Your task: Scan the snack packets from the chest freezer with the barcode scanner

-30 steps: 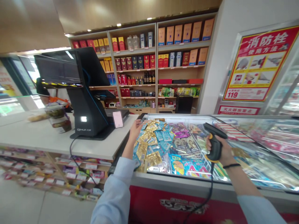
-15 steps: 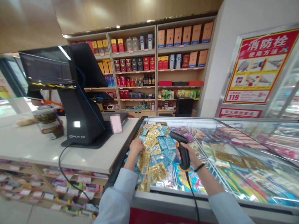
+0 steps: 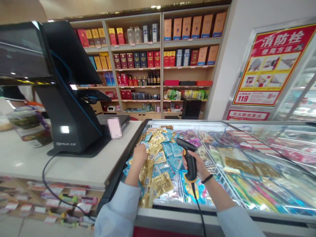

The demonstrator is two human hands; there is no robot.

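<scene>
Liquor shelves [image 3: 133, 65] line the wall; my right grip [image 3: 197, 169] closes on a corded barcode scanner [image 3: 189, 161], while my left grip [image 3: 140, 154] rests on gold sachets [image 3: 153, 148] in the freezer [image 3: 197, 210], its hold unclear.

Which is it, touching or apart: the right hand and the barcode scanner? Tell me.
Touching: the head view shows the right hand wrapped around the handle of the barcode scanner.

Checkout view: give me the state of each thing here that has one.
left hand: resting on the gold sachets
right hand: closed around the scanner
scanner: held upright, head tilted forward
cord: hanging down over the case front
gold sachets: lying loose, mixed with blue ones
glass lid: over the case's right side
POS screen: dark, showing no clear display
</scene>
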